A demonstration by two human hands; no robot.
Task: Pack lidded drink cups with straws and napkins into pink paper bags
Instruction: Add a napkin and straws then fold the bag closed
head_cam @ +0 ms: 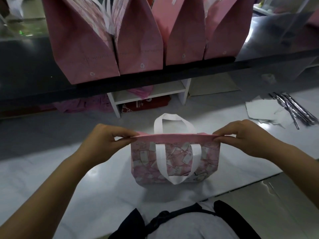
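A small pink patterned bag (174,161) with white handles stands on the white counter (51,166) right in front of me. Its top edge is pressed flat into a pink band. My left hand (107,140) pinches the left end of that band, and my right hand (245,137) pinches the right end. One white handle loop stands up behind the band, the other hangs down the bag's front. What is inside the bag is hidden. No cup shows.
Several tall pink paper bags (96,49) stand in a row on a raised dark shelf (189,73) behind. Wrapped straws (291,107) and white napkins (265,109) lie at the right. A small white rack (148,95) sits under the shelf.
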